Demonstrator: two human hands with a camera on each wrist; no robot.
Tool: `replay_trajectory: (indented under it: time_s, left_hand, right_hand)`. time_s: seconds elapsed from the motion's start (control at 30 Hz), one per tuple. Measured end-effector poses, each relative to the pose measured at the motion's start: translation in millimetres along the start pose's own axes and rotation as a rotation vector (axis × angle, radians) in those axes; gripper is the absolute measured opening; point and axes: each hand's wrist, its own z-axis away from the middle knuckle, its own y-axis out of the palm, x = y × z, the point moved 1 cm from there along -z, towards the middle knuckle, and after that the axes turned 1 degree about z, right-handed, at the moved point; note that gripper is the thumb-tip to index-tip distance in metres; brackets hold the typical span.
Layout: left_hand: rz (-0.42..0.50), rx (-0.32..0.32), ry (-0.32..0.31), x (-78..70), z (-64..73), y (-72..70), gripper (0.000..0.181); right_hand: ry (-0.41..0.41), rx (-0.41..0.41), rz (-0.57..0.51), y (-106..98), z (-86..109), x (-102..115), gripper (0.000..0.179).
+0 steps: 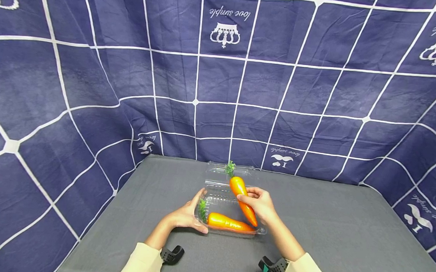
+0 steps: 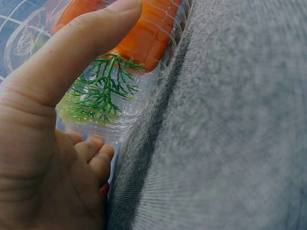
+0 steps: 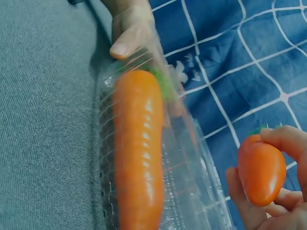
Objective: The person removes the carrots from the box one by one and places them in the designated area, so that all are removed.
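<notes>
Carrot [image 1: 239, 188] pinched in our right hand [image 1: 259, 202], we grip the box [image 1: 220, 201] with our left hand [image 1: 186, 215], seemingly steadying it.

2 forearms [image 1: 287, 237] are slanting inward, the left hand [image 1: 186, 215] spreading its thumb from its fingers, the right hand [image 1: 259, 202] pinching between thumb and fingers.

The place looks like a curtained-off tabletop corner: navy grid-patterned cloth [image 1: 219, 80] hangs behind and beside a grey table [image 1: 331, 224]; home or lab, I cannot tell.
</notes>
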Motion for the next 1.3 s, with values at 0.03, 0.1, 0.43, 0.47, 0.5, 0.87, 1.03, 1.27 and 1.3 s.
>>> replay_trajectory:
  time_s: [0.03,0.1,0.43,0.47,0.5,0.87,1.03,1.27,1.3]
  left_hand:
    - [0.001,0.0,0.002,-0.2,0.0,0.1,0.134]
    - [0.005,0.0,0.005,-0.6,0.2,0.0,0.133]
    - [0.002,-0.003,0.008,-1.8,1.9,-1.3,0.133]
    - [0.0,-0.005,0.006,-1.4,2.0,-1.4,0.133]
    - [-0.001,-0.006,0.004,-1.1,2.2,-1.3,0.133]
    - [0.002,-0.005,0.011,-1.1,1.1,0.0,0.133]
    - [0.011,0.0,0.011,-1.0,1.4,0.0,0.133]
    - [0.017,-0.001,0.005,-0.5,0.3,0.1,0.134]
    - [0.013,-0.002,0.005,-0.4,0.1,0.1,0.134]
  right_hand:
    - [0.001,-0.013,-0.014,-2,1.5,0,0.034]
    - [0.002,-0.043,-0.043,-7,4.3,2,0.034]
    - [0.003,-0.172,-0.096,-35,12.6,2,0.034]
    - [0.007,-0.18,-0.101,-37,13.4,1,0.034]
    - [0.012,-0.187,-0.107,-40,14.2,0,0.034]
    - [0.055,-0.299,-0.082,-69,21.8,-23,0.042]
    - [0.065,-0.329,-0.025,-78,23.4,-34,0.046]
    - [0.08,-0.336,0.028,-85,24.2,-46,0.05]
    - [0.085,-0.338,0.032,-86,24.2,-48,0.05]
